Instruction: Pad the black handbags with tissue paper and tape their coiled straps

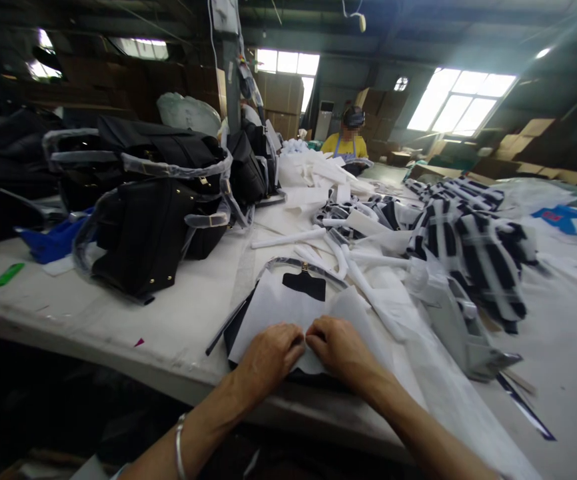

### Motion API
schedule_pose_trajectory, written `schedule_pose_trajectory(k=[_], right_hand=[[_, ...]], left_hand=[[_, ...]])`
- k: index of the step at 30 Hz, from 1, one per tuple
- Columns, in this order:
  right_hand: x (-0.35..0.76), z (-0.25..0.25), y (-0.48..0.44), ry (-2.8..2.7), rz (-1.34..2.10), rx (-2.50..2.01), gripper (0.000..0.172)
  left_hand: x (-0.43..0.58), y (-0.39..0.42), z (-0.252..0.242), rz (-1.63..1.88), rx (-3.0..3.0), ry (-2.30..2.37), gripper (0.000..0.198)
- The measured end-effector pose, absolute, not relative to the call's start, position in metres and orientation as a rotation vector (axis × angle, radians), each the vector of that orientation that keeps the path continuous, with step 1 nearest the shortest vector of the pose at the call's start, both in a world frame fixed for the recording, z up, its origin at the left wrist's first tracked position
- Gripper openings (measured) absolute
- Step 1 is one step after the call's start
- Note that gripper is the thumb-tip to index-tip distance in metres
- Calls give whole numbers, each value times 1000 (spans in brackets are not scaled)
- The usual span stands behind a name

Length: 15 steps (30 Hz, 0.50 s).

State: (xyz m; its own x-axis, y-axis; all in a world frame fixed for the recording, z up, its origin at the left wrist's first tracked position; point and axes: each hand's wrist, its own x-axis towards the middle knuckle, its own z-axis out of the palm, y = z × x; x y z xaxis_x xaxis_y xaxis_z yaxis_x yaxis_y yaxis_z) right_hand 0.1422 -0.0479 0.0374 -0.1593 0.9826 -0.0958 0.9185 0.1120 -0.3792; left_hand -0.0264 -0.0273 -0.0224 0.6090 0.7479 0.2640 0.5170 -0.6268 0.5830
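A black bag point(304, 286) lies at the table's front edge, mostly covered by a white paper sheet point(273, 303). Its handle point(281, 261) is wrapped in clear plastic and arches away from me, beside a small gold-coloured clasp point(305, 267). My left hand point(273, 347) is closed, pinching the paper near its middle. Close beside it, almost touching, my right hand point(336, 343) is also closed, thumb and fingers pinching the same paper. The fingertips hide the exact spot they grip.
Several finished-looking black bags point(138, 230) stand at the left. A grey tape dispenser point(461, 327) sits at the right, near black-and-white striped pieces point(473, 247). White tubes point(288, 238) and papers lie behind the bag. A green cutter point(7, 275) lies far left. A person point(347, 143) is at the far end.
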Motion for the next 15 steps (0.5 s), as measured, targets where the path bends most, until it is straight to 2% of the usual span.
schedule_pose_trajectory(k=[5,12,15], right_hand=[[151,18,-53,-2200,579,-1888,14],[150,8,-56,-2419,404,-1849,24],[153,5,-60,-2243,461,-1809,16]], left_hand=[[-27,-31,-33,738,2560,966,8],[-26,-31,-22,515,2627,1027,2],[-25,-34,-23,556,2658,1050,10]])
